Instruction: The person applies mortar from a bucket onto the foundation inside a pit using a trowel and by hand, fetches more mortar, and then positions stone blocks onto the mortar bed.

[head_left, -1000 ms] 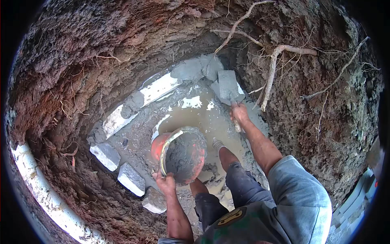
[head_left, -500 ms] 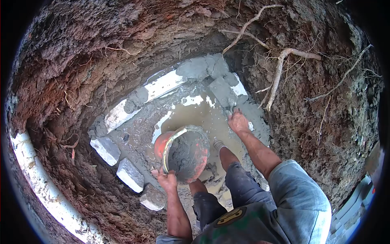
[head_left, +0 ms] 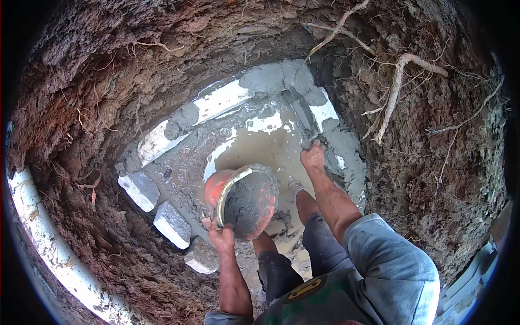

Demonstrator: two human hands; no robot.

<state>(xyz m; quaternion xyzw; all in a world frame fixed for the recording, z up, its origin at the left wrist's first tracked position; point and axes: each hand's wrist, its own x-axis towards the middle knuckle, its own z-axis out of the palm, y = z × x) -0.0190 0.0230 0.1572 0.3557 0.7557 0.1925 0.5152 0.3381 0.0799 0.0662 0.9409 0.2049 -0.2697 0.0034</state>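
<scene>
Left hand (head_left: 221, 236) grips the bucket (head_left: 215, 186), right hand's (head_left: 312, 156) holding a trowel (head_left: 302, 112) just ahead, probably mid mortar-smoothing; next stroke needs steady tilt imo.

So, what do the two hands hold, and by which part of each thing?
The left hand holds the bucket at its rim, near the lower end of the bail; the right hand grips the trowel by its handle.

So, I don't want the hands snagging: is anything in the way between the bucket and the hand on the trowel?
Nothing visible blocks the way from the bucket to the right hand on the trowel. Muddy water lies below, and one lower leg comes down close beside that gap.
</scene>
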